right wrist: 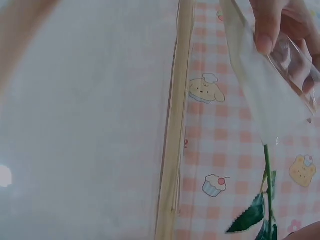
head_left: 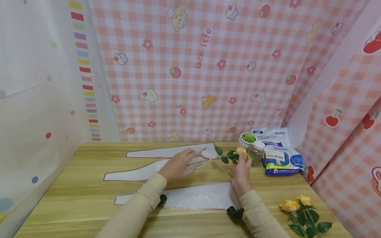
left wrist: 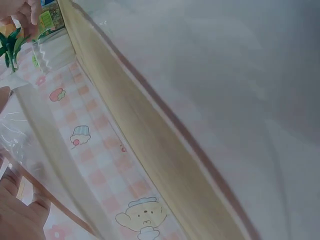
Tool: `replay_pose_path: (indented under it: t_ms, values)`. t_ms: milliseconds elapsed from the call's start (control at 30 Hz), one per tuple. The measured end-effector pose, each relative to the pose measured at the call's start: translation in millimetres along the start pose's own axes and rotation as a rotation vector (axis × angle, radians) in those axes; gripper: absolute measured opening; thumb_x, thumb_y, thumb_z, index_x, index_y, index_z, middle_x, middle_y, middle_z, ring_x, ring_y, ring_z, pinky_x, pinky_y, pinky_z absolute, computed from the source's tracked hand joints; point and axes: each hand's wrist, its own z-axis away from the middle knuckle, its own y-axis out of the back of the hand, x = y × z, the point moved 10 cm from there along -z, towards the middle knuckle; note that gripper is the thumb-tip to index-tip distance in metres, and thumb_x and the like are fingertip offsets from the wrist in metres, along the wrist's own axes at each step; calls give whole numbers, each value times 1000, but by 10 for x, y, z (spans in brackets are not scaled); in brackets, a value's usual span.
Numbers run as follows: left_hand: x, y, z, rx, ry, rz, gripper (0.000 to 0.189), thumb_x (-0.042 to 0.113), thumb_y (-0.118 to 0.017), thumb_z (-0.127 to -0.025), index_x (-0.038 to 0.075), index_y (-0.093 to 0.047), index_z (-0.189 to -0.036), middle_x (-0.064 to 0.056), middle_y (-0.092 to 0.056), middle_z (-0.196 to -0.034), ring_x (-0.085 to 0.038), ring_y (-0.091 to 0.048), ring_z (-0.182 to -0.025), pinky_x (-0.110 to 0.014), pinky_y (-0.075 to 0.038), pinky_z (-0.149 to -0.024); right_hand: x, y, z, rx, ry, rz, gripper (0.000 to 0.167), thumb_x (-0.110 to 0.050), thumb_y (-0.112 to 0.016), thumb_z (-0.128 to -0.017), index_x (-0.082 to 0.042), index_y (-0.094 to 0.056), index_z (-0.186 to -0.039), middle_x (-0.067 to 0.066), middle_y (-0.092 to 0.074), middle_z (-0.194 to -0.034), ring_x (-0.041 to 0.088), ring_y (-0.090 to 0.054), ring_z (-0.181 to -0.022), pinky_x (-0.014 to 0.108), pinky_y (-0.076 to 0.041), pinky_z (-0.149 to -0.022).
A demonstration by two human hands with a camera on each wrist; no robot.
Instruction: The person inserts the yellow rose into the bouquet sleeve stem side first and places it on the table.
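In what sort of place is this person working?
Probably a flower-wrapping corner, though whether at home or in a shop is unclear: roses, flower sleeves and a checked curtain behind them suggest it.

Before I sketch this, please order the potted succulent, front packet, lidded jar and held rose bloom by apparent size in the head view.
Front packet
Lidded jar and potted succulent: too alike to rank
Rose bloom, partly covered by fingers

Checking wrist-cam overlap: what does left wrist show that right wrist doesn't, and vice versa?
Left wrist only: white pot and part of the yellow rose bloom.
Right wrist only: the bear print on the cloth.
Both: left hand, plastic sleeve, leafy stem, checked cloth, wooden table.
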Motion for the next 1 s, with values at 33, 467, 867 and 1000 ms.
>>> replay_pose_path:
  t_ms: [33, 467, 867, 1000]
  values:
    - [1, -6, 1, -3, 0, 0, 54, 23, -75, -93, 16, -52, -141, -4, -59, -131, -21, -65, -103, -36, -57, -89, 5, 1, -10, -2, -5, 2, 66, -52, -33, -107, -20, -13, -160, 14, -29, -151, 18, -45, -108, 30, -47, -80]
    - [-25, -68, 4, -47, 21, 39, 55, 24, -73, -94, 19, -52, -145, -2, -58, -136, -21, -64, -111, -39, -55, -97, -106, -10, 17, -6, 107, -21, 53, -40, -36, -110, -12, -28, -155, 2, -43, -129, 16, -48, -107, 34, -44, -90]
    - [-56, -99, 18, -108, 72, 35, 67, 29, -72, -96, 23, -41, -155, -7, -54, -143, -28, -60, -121, -48, -52, -101, -223, -69, 98, 1, 190, -94, 39, -35, -41, -109, -13, -36, -142, 2, -47, -126, 16, -51, -110, 33, -45, -92]
    - [-74, -114, 20, -117, 84, 43, 68, 30, -71, -96, 23, -39, -156, -7, -53, -144, -29, -59, -124, -48, -50, -103, -248, -113, 124, -15, 208, -98, 36, -31, -43, -109, -12, -35, -140, 4, -47, -126, 17, -52, -109, 32, -45, -90]
